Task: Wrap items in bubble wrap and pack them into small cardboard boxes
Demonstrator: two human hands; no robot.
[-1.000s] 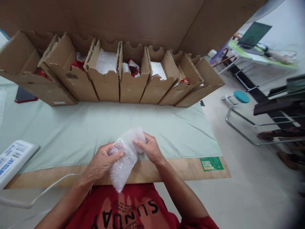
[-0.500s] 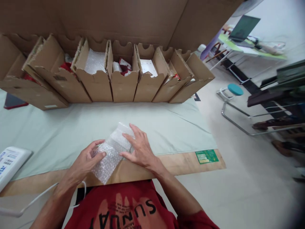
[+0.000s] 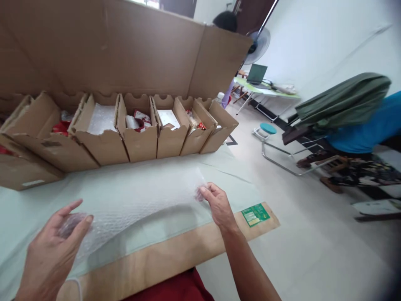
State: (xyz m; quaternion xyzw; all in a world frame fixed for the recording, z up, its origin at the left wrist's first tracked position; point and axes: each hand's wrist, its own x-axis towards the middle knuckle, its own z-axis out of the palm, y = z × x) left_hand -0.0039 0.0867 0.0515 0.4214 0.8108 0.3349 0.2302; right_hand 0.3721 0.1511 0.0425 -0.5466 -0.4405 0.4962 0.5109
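Observation:
A long sheet of clear bubble wrap (image 3: 140,200) is stretched across the table between my two hands. My right hand (image 3: 219,202) pinches its right end between thumb and fingers. At the left end, my left hand (image 3: 54,240) curves round a bunched part of the wrap, thumb and forefinger on either side of it. The wrap looks darker inside that hand; whether anything lies within it I cannot tell. The sheet hangs slightly above the pale green cloth (image 3: 175,221), its lower edge sagging.
Behind the wrap stands a row of several cardboard bins (image 3: 140,144) holding bubble wrap, red packets and white cards. A tall cardboard panel (image 3: 150,54) rises behind them. A green card (image 3: 255,214) lies on the wooden table edge (image 3: 175,251). Further right are a stool (image 3: 267,128) and a seated person (image 3: 369,121).
The small folded bubble wrap is now opened into a long sheet. My hands have moved apart, left hand to the left, right hand to the right. The view has shifted up and right.

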